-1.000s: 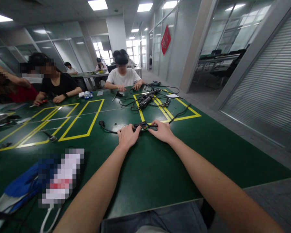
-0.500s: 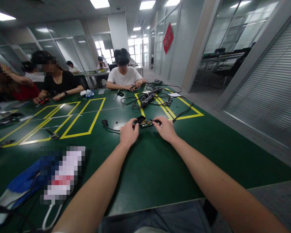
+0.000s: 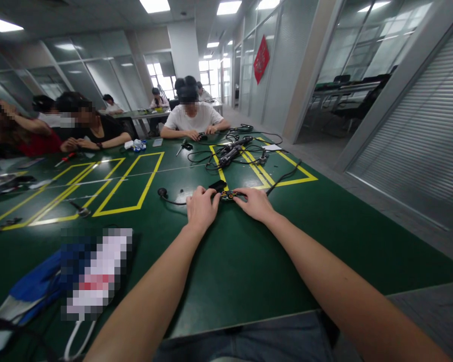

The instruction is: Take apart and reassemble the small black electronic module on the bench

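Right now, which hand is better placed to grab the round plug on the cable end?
Left, probably. The plug lies just left of the left hand; the right hand sits at the other end of the small circuit board, farther away.

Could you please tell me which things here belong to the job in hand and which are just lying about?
In hand: left hand; right hand; circuit board between them; its black cord; black cover.
Lying about: cable tangle; red screwdriver; blue bag.
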### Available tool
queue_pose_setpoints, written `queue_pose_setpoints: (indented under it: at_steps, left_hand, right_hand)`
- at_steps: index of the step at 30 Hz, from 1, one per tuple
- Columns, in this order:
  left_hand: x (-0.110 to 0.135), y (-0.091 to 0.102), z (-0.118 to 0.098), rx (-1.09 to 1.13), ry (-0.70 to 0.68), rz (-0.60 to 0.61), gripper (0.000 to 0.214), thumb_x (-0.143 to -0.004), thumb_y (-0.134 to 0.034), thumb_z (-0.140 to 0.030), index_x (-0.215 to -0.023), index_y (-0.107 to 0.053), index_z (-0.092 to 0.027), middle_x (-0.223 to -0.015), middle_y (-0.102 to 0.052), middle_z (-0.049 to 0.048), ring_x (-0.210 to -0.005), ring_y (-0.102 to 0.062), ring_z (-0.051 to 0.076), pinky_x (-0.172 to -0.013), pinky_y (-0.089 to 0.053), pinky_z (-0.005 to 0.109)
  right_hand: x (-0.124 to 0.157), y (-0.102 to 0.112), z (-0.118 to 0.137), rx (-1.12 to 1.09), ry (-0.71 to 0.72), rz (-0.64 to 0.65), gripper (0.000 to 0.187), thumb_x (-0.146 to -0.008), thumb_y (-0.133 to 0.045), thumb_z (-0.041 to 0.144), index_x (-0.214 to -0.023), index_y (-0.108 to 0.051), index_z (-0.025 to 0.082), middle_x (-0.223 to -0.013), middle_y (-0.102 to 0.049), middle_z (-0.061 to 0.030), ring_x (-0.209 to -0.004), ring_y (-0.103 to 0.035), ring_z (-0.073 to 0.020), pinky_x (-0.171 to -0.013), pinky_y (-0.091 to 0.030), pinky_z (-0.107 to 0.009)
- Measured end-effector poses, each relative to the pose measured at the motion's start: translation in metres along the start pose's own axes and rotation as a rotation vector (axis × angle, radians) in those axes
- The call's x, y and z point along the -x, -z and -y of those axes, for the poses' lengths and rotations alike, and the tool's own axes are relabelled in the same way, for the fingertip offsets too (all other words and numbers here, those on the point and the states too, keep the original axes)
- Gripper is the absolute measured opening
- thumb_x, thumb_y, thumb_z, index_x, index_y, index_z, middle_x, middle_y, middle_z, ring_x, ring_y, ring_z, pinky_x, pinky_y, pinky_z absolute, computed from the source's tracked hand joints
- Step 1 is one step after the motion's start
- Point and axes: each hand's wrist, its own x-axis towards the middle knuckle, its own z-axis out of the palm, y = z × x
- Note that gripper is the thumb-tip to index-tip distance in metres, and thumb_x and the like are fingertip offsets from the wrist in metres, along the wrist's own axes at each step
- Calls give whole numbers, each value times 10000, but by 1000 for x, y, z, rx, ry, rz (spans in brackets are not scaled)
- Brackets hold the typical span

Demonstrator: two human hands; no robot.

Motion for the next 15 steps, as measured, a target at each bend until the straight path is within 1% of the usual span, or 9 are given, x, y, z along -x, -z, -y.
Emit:
queue_pose_setpoints:
  at_steps: [2, 5, 8, 10, 13, 15]
  left_hand:
    - [0, 0, 2, 28, -2, 27, 337, -1067, -571, -461, -1291, -773, -312, -1215, -694, 108, -1173, -660, 292, -978, -465, 415]
    - [0, 0, 4, 24, -13, 85, 339, -1053, -590, -448, -1298, -779, -311, -1213, -711, 111, -1183, -652, 311, -1015, -454, 438]
    - [1, 1, 2, 22, -6, 82, 364, -1061, -575, -430, -1370, -730, -317, -1249, -734, 109, -1213, -642, 314, -1036, -449, 442]
    - [1, 2, 1, 47, 7, 56, 370, -1070, -566, -417, -1403, -694, -320, -1282, -741, 100, -1232, -644, 301, -1037, -453, 428]
    - [1, 3, 0, 87, 10, 23, 316, -1082, -553, -399, -1334, -723, -313, -1299, -744, 86, -1231, -663, 285, -1033, -463, 422]
    - [0, 2, 1, 99, 0, 15, 294, -1084, -550, -384, -1291, -743, -305, -1299, -744, 85, -1228, -672, 285, -1038, -471, 427]
  right_hand:
    - [2, 1, 1, -10, 6, -18, 352, -975, -666, 385, -1293, -768, 274, -1166, -824, -78, -1053, -744, -291, -977, -510, -424]
    - [4, 0, 3, -44, 9, -39, 450, -921, -735, 394, -1355, -723, 274, -1180, -817, -79, -981, -757, -284, -981, -511, -437]
    - [5, -2, 2, -81, 11, -53, 500, -901, -759, 385, -1383, -687, 275, -1162, -813, -76, -943, -757, -269, -972, -506, -426]
    - [3, -4, -1, -112, 5, -69, 455, -913, -743, 382, -1350, -685, 266, -1086, -811, -66, -918, -746, -257, -938, -504, -405]
    - [0, -7, -6, -172, 11, -116, 304, -970, -662, 359, -1254, -692, 256, -955, -781, -38, -891, -713, -239, -877, -490, -370]
    - [-2, -8, -10, -197, 19, -158, 216, -998, -615, 329, -1177, -711, 253, -970, -766, -43, -918, -692, -235, -871, -472, -363]
